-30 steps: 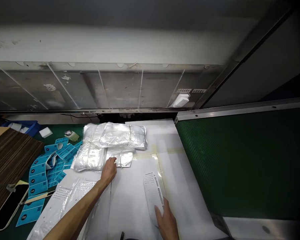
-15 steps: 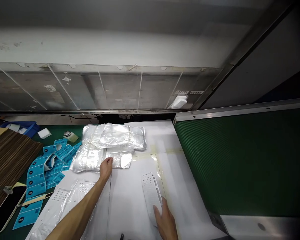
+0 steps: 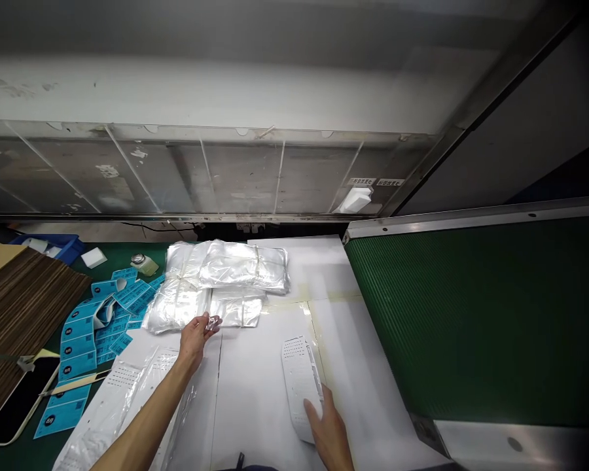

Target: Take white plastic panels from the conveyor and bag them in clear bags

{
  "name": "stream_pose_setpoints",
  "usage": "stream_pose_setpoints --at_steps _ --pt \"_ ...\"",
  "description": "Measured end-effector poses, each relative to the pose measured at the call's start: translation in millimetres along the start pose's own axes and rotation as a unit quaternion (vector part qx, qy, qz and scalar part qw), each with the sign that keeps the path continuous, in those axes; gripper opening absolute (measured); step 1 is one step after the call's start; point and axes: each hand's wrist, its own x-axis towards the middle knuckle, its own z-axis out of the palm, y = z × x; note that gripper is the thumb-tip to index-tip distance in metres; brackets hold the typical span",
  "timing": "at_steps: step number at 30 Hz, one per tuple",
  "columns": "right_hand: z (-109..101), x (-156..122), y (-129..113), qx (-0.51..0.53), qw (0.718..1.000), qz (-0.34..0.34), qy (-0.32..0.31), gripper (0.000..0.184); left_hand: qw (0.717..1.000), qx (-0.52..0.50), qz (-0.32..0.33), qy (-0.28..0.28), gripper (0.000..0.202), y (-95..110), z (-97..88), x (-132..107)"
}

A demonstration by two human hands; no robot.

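Pinching a small clear bit of plastic (image 3: pixel 213 322) in your left hand (image 3: pixel 194 341), you hold it just in front of the bundled clear bags (image 3: pixel 226 267). That grip is closed on the bit, but it is too small to tell what it is. Your right hand (image 3: pixel 328 422) lies open with no grip, its fingers (image 3: pixel 313 411) on a white plastic panel with holes (image 3: pixel 299 373). The panel sits on a white sheet (image 3: pixel 255 386) on the counter (image 3: pixel 118 254). Another panel in a clear bag (image 3: pixel 122 392) lies by your left arm. The thin bit could slip and fall if your fingers loosen. The panel could slide on the smooth sheet if you press it sideways. Blue tags (image 3: pixel 78 340) lie near your left hand and could get bumped
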Motion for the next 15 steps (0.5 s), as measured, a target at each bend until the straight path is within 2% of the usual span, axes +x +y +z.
stream_pose_setpoints --at_steps 5,10,13,15 --pt "-5.9 -4.2 -13.0 0.048 0.999 0.003 0.000 0.056 0.997 -0.059 -0.043 -0.030 0.020 2.4 14.7 -5.4" --pt "-8.3 -9.1 -21.2 0.100 0.995 0.006 0.020 0.060 0.994 -0.066 -0.083 -0.019 0.012 -7.3 23.1 -14.4" --pt "-10.5 -14.0 -28.3 0.141 0.990 0.012 0.007 0.068 0.994 -0.057 -0.086 -0.024 0.009 -9.4 23.2 -23.1" --pt "-13.6 -18.5 -37.7 0.158 0.987 0.013 0.031 0.078 0.996 -0.047 -0.071 -0.024 0.011 -6.4 23.8 -27.0"
